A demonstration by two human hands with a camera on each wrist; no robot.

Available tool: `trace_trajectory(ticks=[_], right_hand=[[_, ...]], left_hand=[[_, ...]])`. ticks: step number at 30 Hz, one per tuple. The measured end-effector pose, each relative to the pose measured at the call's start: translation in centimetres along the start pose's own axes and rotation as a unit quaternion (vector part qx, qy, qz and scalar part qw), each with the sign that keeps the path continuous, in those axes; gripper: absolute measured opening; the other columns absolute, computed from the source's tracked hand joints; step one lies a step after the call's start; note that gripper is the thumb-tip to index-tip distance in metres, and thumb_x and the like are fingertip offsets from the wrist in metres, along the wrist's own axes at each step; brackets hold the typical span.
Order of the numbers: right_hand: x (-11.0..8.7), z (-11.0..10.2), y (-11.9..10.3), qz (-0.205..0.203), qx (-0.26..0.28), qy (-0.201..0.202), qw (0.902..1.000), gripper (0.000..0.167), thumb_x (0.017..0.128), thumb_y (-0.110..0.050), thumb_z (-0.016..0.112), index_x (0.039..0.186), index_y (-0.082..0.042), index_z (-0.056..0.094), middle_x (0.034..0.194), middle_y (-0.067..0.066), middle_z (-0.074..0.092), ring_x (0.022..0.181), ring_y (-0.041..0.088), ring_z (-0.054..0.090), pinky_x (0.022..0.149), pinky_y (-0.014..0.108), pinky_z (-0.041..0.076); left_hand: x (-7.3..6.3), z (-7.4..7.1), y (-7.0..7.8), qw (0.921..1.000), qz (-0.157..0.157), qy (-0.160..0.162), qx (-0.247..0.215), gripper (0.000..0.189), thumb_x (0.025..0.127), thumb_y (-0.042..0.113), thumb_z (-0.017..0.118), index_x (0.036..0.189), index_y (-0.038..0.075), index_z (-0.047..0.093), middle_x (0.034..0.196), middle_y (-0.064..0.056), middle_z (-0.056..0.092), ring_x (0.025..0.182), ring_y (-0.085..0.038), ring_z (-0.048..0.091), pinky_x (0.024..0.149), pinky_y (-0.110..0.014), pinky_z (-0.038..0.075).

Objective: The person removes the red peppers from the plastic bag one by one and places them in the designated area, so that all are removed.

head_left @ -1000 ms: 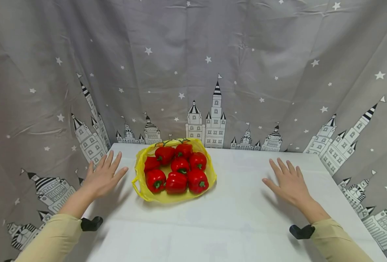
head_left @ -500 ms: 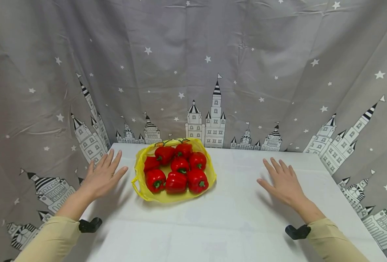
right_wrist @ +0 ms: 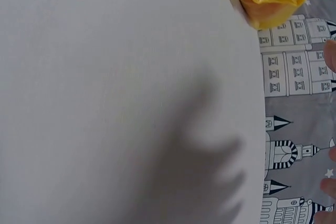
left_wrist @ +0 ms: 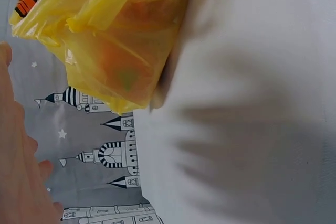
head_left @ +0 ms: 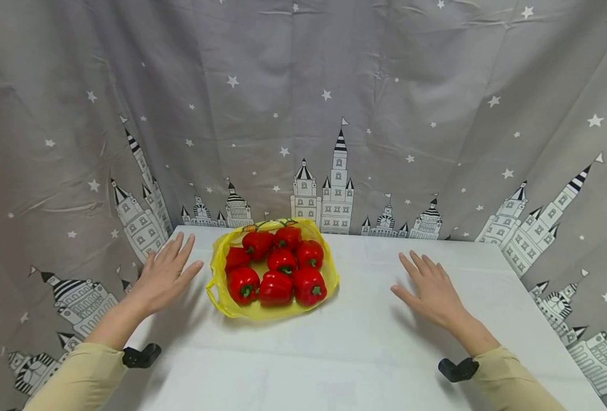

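A yellow plastic bag [head_left: 216, 291] lies spread on the table with its mouth facing up. Several red bell peppers [head_left: 275, 288] with green stems sit inside it. My left hand [head_left: 161, 279] hovers just left of the bag, fingers straight and spread, holding nothing. To the right of the bag, a wider gap away, my right hand [head_left: 433, 291] is held over the table with its fingers extended and nothing in it. In the left wrist view the bag's side [left_wrist: 121, 51] shows peppers dimly through the plastic.
A white cloth covers the table [head_left: 303, 371]. Behind and at both sides hangs a grey curtain [head_left: 262, 114] printed with castles and stars. Each wrist wears a black camera mount, such as the right one [head_left: 457, 370].
My right hand has moved left toward the bag. My left hand has stayed almost in place. The bag and peppers have not moved.
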State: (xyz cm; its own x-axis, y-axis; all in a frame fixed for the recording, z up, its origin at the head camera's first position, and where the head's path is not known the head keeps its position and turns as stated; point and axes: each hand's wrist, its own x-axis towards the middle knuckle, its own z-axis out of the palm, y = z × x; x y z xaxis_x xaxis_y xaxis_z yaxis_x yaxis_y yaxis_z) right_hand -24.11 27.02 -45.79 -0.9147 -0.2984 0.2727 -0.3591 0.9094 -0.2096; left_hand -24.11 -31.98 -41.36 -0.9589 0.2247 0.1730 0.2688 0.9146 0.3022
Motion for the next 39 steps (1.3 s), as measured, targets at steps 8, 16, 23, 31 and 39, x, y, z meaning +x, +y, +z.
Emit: trace_trajectory(ticks=[8,16,23,31,39], right_hand=[[0.3,0.7,-1.0,-0.014,0.013,-0.009,0.9998,0.083,0.099,-0.060,0.054,0.163,-0.013,0.029,0.166,0.020,0.025,0.150,0.047,0.023,0.119,0.067,0.014],[0.5,1.1,-2.0,-0.029,0.042,-0.013,0.9986,0.082,0.099,-0.059,0.055,0.164,-0.016,0.027,0.167,0.017,0.025,0.150,0.044,0.023,0.119,0.065,0.018],[0.9,1.3,-3.3,-0.053,0.089,-0.024,0.9943,0.083,0.098,-0.055,0.061,0.164,-0.020,0.025,0.167,0.014,0.024,0.150,0.041,0.027,0.116,0.064,0.027],[1.5,1.7,-4.5,-0.077,0.120,-0.046,0.9887,0.086,0.095,-0.042,0.071,0.164,-0.022,0.025,0.168,0.012,0.022,0.149,0.040,0.030,0.115,0.061,0.033],[1.9,2.0,-5.7,-0.082,0.139,-0.057,0.9853,0.086,0.095,-0.039,0.072,0.165,-0.024,0.025,0.168,0.012,0.024,0.148,0.038,0.032,0.113,0.060,0.036]], left_hand=[[0.0,-0.1,0.5,0.9998,0.012,0.006,-0.017,0.073,0.109,0.050,0.033,0.166,0.013,0.005,0.169,-0.021,-0.003,0.151,-0.052,0.004,0.115,-0.071,-0.011],[0.0,-0.3,0.9,0.9978,0.024,-0.004,-0.062,0.073,0.110,0.046,0.037,0.165,0.012,0.004,0.169,-0.021,-0.004,0.150,-0.054,0.005,0.116,-0.072,-0.002],[-0.1,-0.3,1.3,0.9939,0.029,-0.012,-0.106,0.073,0.109,0.044,0.041,0.166,0.014,0.005,0.170,-0.016,-0.005,0.149,-0.055,0.007,0.113,-0.076,0.009],[-0.1,0.0,1.4,0.9914,0.044,0.001,-0.123,0.073,0.109,0.042,0.045,0.166,0.021,0.007,0.171,-0.012,0.000,0.151,-0.051,0.009,0.111,-0.077,0.014],[-0.1,0.3,1.5,0.9865,0.063,0.013,-0.151,0.071,0.108,0.038,0.049,0.166,0.029,0.009,0.172,-0.009,0.003,0.153,-0.046,0.010,0.111,-0.077,0.018]])
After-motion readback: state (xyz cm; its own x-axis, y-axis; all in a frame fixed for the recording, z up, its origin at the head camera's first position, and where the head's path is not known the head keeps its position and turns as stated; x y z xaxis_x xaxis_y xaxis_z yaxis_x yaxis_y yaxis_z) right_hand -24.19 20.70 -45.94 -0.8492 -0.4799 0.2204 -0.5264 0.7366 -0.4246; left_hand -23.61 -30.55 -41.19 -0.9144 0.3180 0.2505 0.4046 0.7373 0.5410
